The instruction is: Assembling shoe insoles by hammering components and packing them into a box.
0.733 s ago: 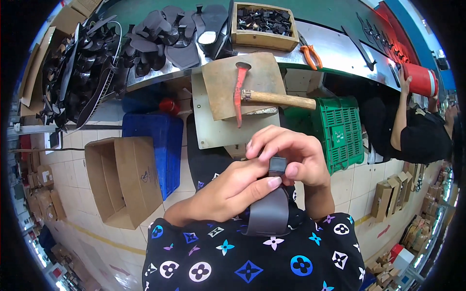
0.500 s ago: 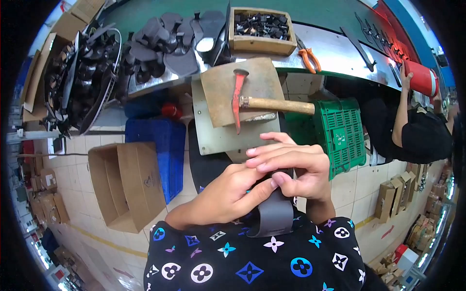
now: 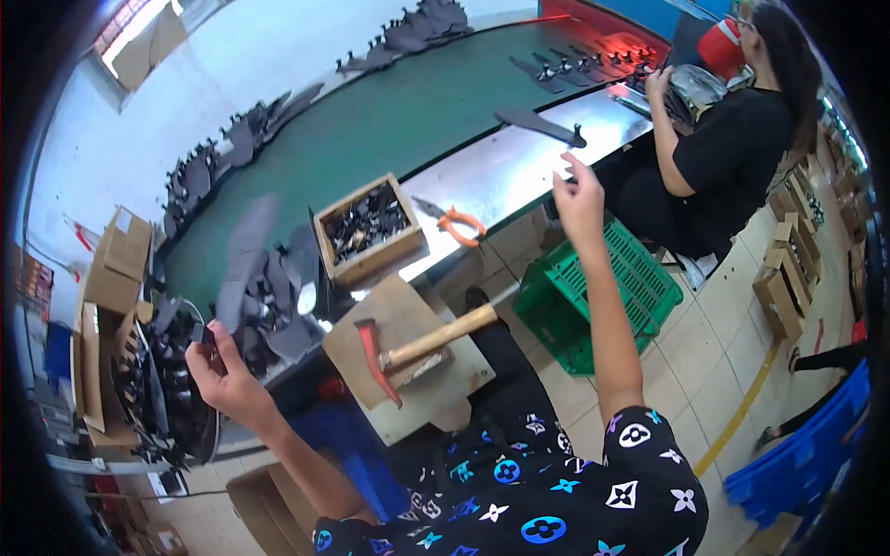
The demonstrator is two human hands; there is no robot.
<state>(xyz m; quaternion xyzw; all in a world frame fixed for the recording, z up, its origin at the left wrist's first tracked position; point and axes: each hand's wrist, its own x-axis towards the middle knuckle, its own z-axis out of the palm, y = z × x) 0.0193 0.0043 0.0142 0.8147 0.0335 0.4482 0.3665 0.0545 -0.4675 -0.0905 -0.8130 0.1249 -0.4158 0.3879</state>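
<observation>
My left hand (image 3: 230, 382) is closed on a dark grey shoe sole (image 3: 245, 255) at its small heel end, over the bench's left part; motion blurs the sole. More heeled soles (image 3: 278, 296) lie piled beside it. My right hand (image 3: 579, 196) is stretched to the right over the bench edge, holding nothing, with its fingers apart and slightly bent. Just beyond its fingertips another heeled sole (image 3: 538, 123) lies on the metal strip. Between my arms, a red-headed hammer (image 3: 436, 340) with a wooden handle rests on a tan block (image 3: 366, 324).
A wooden box (image 3: 371, 271) of small black pieces and orange-handled pliers (image 3: 461, 222) sit on the bench (image 3: 371, 130). A green crate (image 3: 593, 301) stands below. At right a co-worker (image 3: 732, 139) sits near a row of soles. A full bin (image 3: 176, 408) of dark parts stands left.
My hands were together over a grey strap-like piece at my lap; now they are spread wide apart, the left with a sole. The view has swung to the right and up.
</observation>
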